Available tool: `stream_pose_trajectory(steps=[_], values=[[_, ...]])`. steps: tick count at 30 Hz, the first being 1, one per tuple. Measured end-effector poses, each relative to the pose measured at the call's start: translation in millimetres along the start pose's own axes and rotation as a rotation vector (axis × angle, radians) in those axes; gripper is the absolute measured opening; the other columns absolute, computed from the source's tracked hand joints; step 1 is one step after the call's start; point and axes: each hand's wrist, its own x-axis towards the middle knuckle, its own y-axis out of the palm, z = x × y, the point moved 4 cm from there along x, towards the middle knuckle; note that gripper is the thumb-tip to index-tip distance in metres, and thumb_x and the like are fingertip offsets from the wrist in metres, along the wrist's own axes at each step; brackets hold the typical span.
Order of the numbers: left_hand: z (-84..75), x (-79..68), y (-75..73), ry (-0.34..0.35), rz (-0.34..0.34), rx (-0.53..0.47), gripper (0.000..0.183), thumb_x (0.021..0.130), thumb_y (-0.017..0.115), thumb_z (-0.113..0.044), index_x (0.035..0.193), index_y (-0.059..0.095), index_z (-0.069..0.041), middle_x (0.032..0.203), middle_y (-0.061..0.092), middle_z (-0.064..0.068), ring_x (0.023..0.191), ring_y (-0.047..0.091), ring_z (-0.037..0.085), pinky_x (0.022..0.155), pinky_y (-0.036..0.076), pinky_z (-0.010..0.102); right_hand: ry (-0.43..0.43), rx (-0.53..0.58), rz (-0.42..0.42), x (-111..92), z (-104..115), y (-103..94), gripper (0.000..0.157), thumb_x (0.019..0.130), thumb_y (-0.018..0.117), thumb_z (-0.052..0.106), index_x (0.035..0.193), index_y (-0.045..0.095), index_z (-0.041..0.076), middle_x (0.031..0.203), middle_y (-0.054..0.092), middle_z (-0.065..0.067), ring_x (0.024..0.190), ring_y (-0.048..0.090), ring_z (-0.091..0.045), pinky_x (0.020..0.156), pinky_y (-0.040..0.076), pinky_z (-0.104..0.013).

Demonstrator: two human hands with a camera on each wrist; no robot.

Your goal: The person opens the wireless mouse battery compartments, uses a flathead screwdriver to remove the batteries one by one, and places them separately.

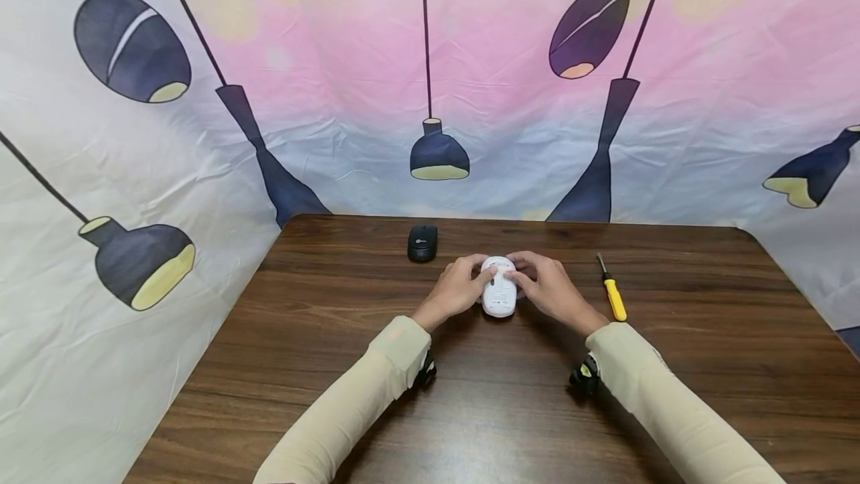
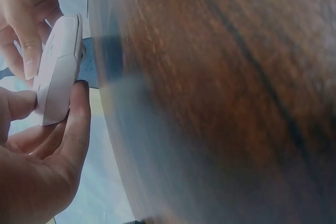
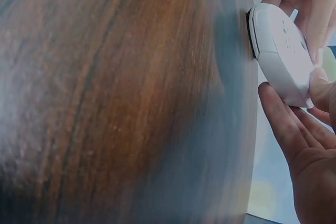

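Both hands hold a white computer mouse (image 1: 499, 299) between them, its underside with printed label facing up in the head view. The left hand (image 1: 460, 286) grips its left side, thumb on the underside and fingers beneath, as the left wrist view shows with the mouse (image 2: 59, 72) edge-on. On the other side the right hand (image 1: 547, 288) pinches it the same way, thumb on the upturned face. In the right wrist view the mouse (image 3: 281, 53) appears raised off the tabletop, fingers curled below it.
A black computer mouse (image 1: 422, 243) sits near the table's back edge, left of the hands. To the right lies a screwdriver (image 1: 614, 297) with a yellow handle, tip pointing away. The wooden table (image 1: 302, 349) meets a lamp-patterned cloth (image 1: 363, 148) behind.
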Motion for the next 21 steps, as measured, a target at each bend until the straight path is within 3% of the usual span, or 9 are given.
stream_pose_trajectory(steps=[6,10,15,21], values=[[0.3,0.4,0.2,-0.032,0.004,-0.043,0.040,0.109,0.050,-0.026,0.142,0.057,-0.005,0.118,0.069,0.012,0.076,0.066,0.013,0.062,0.060,0.026,0.002,-0.035,-0.003,0.8,0.3,-0.1,0.042,0.096,0.071,0.010,0.134,0.060,-0.007,0.120,0.068,-0.024,0.076,0.073,-0.019,0.062,0.063,-0.027],[1.0,1.5,0.6,-0.043,-0.007,-0.039,0.040,0.109,0.050,-0.028,0.141,0.058,-0.006,0.119,0.068,0.011,0.076,0.066,0.014,0.063,0.060,0.027,0.000,-0.030,0.010,0.5,1.5,-0.4,0.048,0.094,0.074,0.011,0.136,0.059,-0.007,0.124,0.066,-0.025,0.079,0.074,-0.022,0.061,0.062,-0.025],[0.9,2.5,0.8,-0.044,-0.023,-0.014,0.040,0.108,0.051,-0.030,0.142,0.058,-0.009,0.125,0.066,0.010,0.081,0.065,0.014,0.066,0.058,0.027,0.003,-0.042,0.020,0.2,2.3,-1.3,0.047,0.094,0.075,0.014,0.135,0.061,-0.005,0.128,0.065,-0.024,0.079,0.074,-0.021,0.060,0.061,-0.025],[0.3,1.8,1.0,-0.056,-0.028,-0.022,0.042,0.108,0.051,-0.034,0.142,0.059,-0.012,0.126,0.066,0.010,0.072,0.065,0.014,0.064,0.057,0.029,0.005,-0.040,0.033,0.9,4.5,-1.5,0.044,0.095,0.074,0.013,0.133,0.063,-0.004,0.126,0.066,-0.025,0.072,0.073,-0.017,0.058,0.062,-0.027]])
